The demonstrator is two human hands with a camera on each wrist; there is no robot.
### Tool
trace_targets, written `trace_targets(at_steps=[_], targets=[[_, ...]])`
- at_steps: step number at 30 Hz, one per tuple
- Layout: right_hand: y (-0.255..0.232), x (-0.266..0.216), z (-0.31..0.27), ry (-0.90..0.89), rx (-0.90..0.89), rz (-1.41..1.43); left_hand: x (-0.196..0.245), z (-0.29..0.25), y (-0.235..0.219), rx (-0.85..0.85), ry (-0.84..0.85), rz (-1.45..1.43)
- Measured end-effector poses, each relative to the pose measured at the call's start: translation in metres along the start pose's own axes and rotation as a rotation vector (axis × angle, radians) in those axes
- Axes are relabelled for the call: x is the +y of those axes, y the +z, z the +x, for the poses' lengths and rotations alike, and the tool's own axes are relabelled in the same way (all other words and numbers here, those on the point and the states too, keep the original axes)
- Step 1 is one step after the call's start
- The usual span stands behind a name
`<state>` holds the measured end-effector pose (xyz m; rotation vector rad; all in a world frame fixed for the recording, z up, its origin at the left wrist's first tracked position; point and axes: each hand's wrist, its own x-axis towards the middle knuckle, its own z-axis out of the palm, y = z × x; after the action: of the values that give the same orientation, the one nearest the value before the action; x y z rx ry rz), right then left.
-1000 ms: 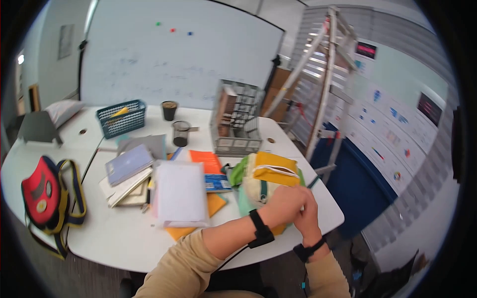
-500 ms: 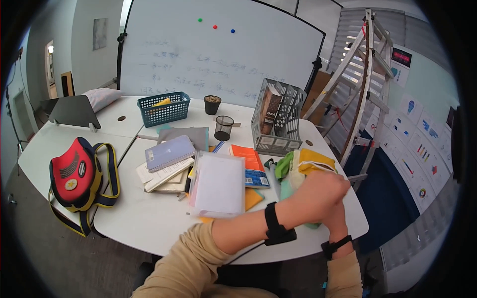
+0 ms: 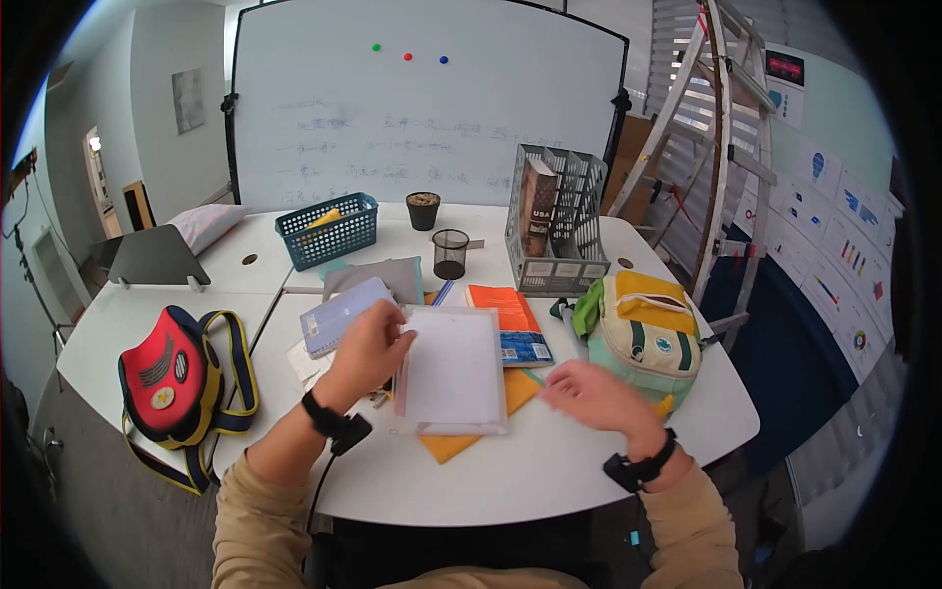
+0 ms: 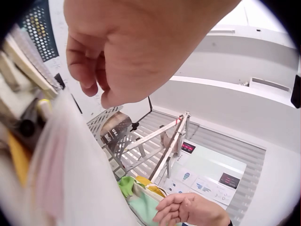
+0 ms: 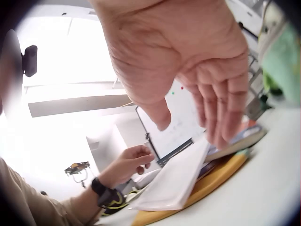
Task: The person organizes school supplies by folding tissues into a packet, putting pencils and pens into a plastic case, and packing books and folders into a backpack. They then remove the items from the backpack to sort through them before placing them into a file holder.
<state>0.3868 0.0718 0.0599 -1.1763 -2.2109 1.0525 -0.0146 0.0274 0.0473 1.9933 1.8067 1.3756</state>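
Observation:
In the head view my left hand (image 3: pixel 365 355) hovers at the left edge of a clear folder of white paper (image 3: pixel 453 368), beside a lilac notebook (image 3: pixel 339 314); its fingers are loosely bent and hold nothing. To the folder's right, my right hand (image 3: pixel 601 398) is over the table with relaxed fingers. The right wrist view shows that palm (image 5: pixel 188 61) with the fingers extended and empty. A green and cream backpack (image 3: pixel 643 344) with a yellow pocket stands just beyond the right hand. Under the folder lies an orange envelope (image 3: pixel 456 448); an orange and blue book (image 3: pixel 510 329) is beside it.
A red bag (image 3: pixel 167 378) lies at the left. Along the back are a laptop-like grey panel (image 3: pixel 157 257), a teal basket (image 3: pixel 329 236), a potted plant (image 3: pixel 423 211), a mesh cup (image 3: pixel 450 255) and a grey file rack (image 3: pixel 559 273) holding a book. A ladder (image 3: pixel 721 177) stands behind the right side.
Both hands have left the backpack and separated. The left moved leftward to the folder's edge; the right moved slightly left of the backpack. The backpack's front is now uncovered.

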Motion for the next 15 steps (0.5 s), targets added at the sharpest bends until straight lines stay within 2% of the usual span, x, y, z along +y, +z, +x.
trace_targets(at_steps=[2, 4, 5, 8, 11, 14, 15], targets=[[0.020, -0.024, 0.026, 0.267, -0.256, 0.001, -0.016, -0.012, 0.000, 0.039, -0.043, -0.046], [0.044, -0.013, 0.054, 0.260, -0.271, -0.046, -0.020, -0.024, -0.001, 0.051, -0.115, -0.103], [0.051, -0.008, 0.066, 0.256, -0.282, -0.075, -0.017, -0.029, -0.004, 0.031, -0.120, -0.015], [0.065, -0.002, 0.074, 0.236, -0.221, 0.012, -0.017, -0.039, -0.008, -0.138, -0.232, 0.025], [0.068, 0.009, 0.073, 0.188, -0.256, 0.180, -0.011, -0.041, -0.006, -0.157, -0.259, 0.045], [0.074, 0.036, 0.076, 0.076, -0.212, 0.442, -0.008, -0.041, -0.003, -0.162, -0.275, 0.013], [0.072, 0.037, 0.076, -0.034, -0.234, 0.520, -0.005, -0.040, -0.003, -0.154, -0.299, -0.044]])
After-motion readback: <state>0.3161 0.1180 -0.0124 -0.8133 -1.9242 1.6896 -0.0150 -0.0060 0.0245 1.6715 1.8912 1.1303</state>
